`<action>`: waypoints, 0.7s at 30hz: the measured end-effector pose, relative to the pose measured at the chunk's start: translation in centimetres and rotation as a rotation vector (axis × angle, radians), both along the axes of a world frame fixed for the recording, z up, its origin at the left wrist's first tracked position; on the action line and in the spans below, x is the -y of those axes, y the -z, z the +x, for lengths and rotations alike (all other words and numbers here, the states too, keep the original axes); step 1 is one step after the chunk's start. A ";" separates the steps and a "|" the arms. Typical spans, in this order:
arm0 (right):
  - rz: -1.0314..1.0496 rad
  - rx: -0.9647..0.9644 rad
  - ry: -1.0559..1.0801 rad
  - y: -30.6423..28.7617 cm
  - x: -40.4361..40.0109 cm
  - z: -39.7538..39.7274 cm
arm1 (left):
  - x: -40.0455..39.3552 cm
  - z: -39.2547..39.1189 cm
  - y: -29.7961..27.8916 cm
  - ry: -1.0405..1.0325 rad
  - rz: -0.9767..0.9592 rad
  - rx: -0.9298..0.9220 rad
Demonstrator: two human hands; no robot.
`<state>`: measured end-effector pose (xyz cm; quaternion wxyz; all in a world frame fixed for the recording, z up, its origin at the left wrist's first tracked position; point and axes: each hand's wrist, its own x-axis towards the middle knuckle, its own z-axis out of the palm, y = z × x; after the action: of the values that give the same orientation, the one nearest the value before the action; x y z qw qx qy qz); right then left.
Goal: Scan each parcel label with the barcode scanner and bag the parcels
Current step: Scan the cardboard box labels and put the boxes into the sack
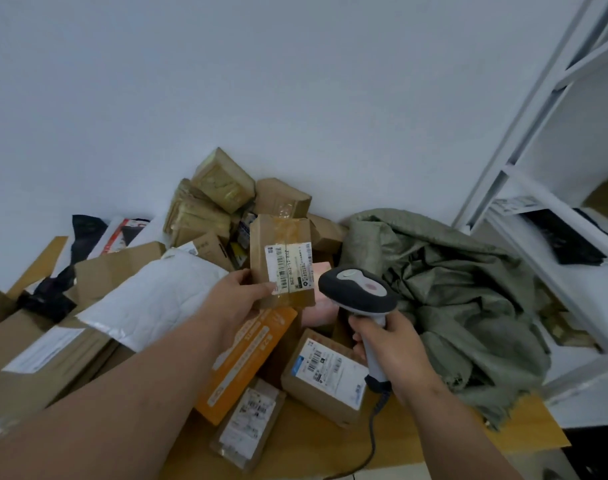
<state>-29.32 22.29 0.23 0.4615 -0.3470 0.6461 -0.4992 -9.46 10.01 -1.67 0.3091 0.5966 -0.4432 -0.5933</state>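
Left hand [238,295] gripping a small taped parcel [282,260] upright at frame centre, white label [288,268] facing the camera, right hand [394,348] clasping the scanner [358,294] handle just right of it, green sack [444,303] lying crumpled at right, boxes [212,216] piling behind.

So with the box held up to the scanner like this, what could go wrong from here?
1. The thumb of the left hand lies on the corner of the label, so it may cover part of the printing and spoil the scan.
2. Clear tape crosses the label on the box; glare could cause a misread.
3. The scanner in the right hand might catch the label of the box below instead.
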 end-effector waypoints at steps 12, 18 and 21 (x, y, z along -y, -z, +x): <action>-0.034 -0.305 -0.189 0.0 0.4 -0.3 | 1.5 1.6 -1.4 0.025 -0.018 0.094; -0.032 -0.375 -0.250 0.1 1.0 -1.1 | 1.9 1.1 -1.3 0.058 0.001 0.139; -0.041 -0.404 -0.263 0.0 1.4 -1.7 | 2.0 0.7 -1.0 0.068 0.004 0.163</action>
<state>-30.97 20.88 0.28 0.3766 -0.5302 0.6645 -0.3682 -8.77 7.96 -0.63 0.2504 0.6284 -0.4857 -0.5537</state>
